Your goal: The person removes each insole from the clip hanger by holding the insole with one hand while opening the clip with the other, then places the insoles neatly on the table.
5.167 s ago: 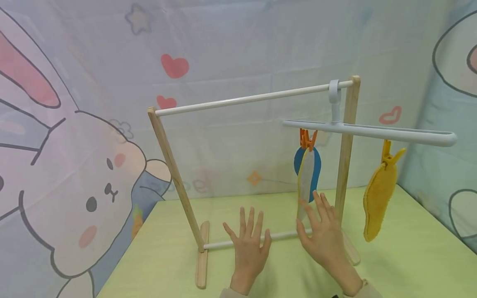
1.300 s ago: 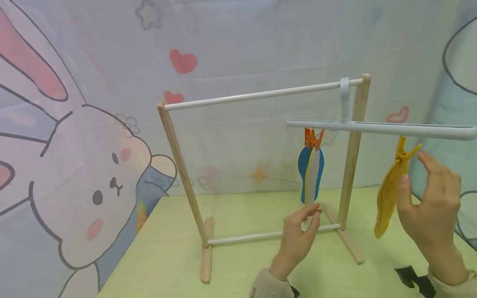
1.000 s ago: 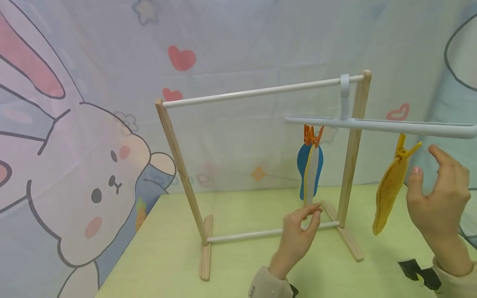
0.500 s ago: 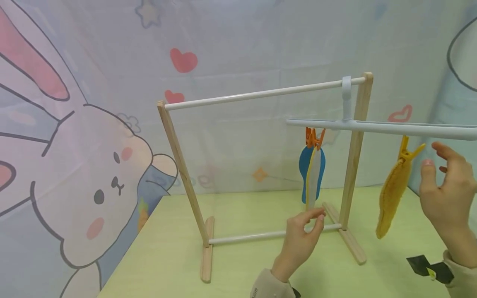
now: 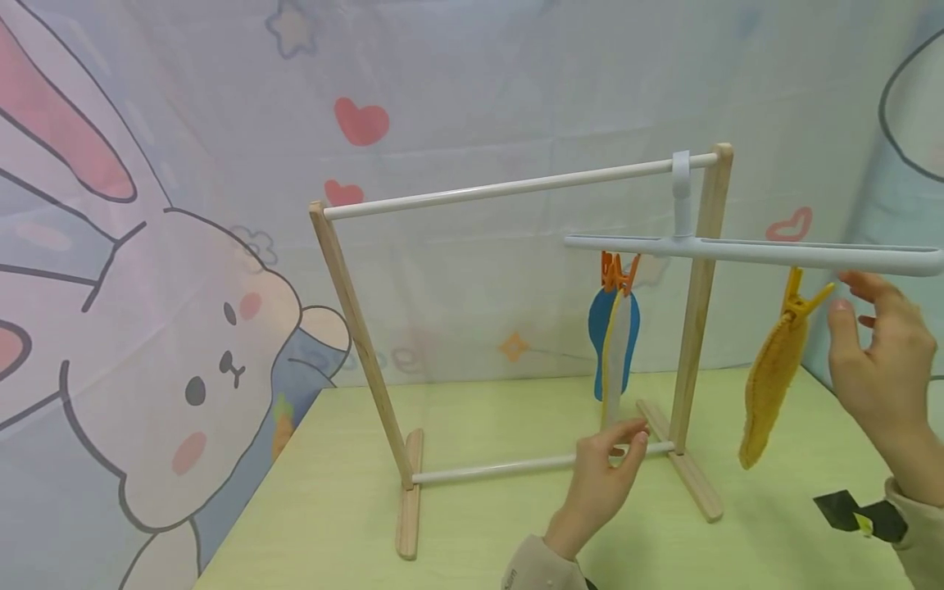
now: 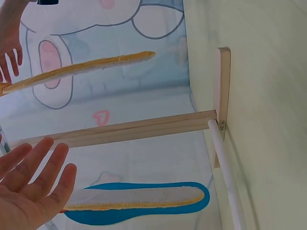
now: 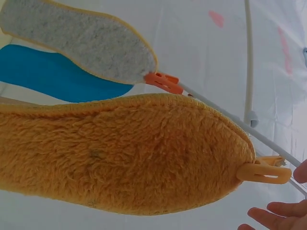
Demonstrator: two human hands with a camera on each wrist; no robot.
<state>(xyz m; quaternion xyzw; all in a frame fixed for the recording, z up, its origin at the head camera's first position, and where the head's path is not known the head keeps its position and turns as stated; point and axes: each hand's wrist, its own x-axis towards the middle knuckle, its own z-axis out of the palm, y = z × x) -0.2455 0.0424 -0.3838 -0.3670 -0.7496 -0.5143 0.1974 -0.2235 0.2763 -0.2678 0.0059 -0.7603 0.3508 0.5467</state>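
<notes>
Three insoles (image 5: 774,389), one hanger (image 5: 752,253)

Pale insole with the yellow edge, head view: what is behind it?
Behind the pale insole hangs a blue insole, showing along both sides, with the printed backdrop farther back. The blue insole's middle is covered.
</notes>
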